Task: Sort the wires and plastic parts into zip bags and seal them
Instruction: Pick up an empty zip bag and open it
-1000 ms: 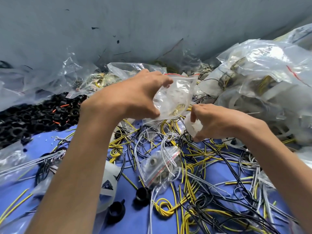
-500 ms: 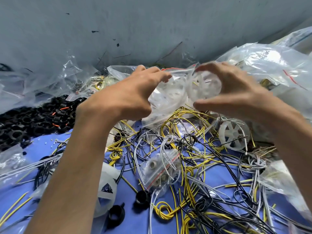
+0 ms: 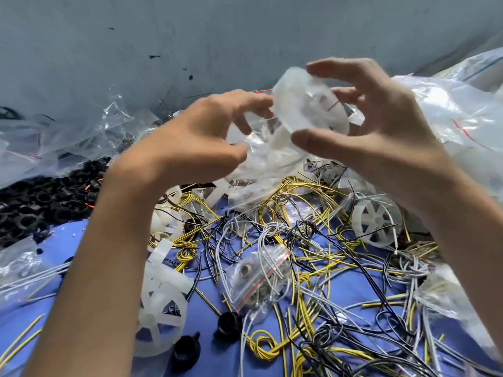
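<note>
My right hand [image 3: 375,123] grips a white plastic wheel [image 3: 307,107] between thumb and fingers, raised at the mouth of a clear zip bag [image 3: 261,161]. My left hand [image 3: 201,140] pinches that bag's upper edge, just left of the wheel. The bag hangs crumpled below both hands and holds more white parts. Under them, yellow, black and white wires [image 3: 307,240] lie tangled on the blue table [image 3: 351,289]. A small sealed zip bag with metal parts [image 3: 258,278] lies among the wires.
Two more white wheels lie on the table, one at the left [image 3: 160,319] and one at the right [image 3: 375,224]. Black rings [image 3: 35,202] are heaped at the left. Filled clear bags [image 3: 449,112] pile up at the right, empty ones [image 3: 68,131] at the back left. Black caps [image 3: 228,322] sit near the front.
My right hand rose from the table with a white wheel and brought it up to the bag's mouth. My left hand stayed on the bag's edge, lifting slightly.
</note>
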`<state>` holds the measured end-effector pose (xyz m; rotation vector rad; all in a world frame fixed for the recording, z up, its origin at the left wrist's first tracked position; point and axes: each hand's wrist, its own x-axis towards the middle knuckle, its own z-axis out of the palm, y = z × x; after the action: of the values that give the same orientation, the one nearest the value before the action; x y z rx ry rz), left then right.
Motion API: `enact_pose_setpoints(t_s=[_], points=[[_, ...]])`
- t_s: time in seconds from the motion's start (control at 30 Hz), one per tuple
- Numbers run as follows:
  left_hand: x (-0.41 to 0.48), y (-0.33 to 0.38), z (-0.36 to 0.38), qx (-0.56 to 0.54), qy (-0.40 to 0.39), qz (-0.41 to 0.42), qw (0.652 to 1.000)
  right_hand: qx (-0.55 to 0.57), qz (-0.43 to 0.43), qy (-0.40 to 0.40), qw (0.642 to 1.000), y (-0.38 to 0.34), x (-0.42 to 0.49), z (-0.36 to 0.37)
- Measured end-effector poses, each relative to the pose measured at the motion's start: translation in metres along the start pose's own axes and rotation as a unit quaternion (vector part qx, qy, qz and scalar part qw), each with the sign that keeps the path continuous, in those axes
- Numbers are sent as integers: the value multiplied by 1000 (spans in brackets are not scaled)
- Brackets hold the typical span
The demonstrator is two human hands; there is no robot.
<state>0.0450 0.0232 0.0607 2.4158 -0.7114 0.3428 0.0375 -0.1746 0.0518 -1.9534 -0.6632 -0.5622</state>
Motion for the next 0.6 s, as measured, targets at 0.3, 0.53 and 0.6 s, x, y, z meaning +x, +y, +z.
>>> enact_pose_setpoints(t_s=[0.3, 0.53, 0.6], points=[[-1, 12, -1, -83, 18, 4, 996, -144, -139, -126, 972, 2, -6, 11], [2, 9, -3, -122, 45, 2, 991, -156, -99, -21, 982, 5, -3, 13], [3, 12, -1, -143, 42, 7, 989, -166, -89, -5, 982, 4, -3, 12]])
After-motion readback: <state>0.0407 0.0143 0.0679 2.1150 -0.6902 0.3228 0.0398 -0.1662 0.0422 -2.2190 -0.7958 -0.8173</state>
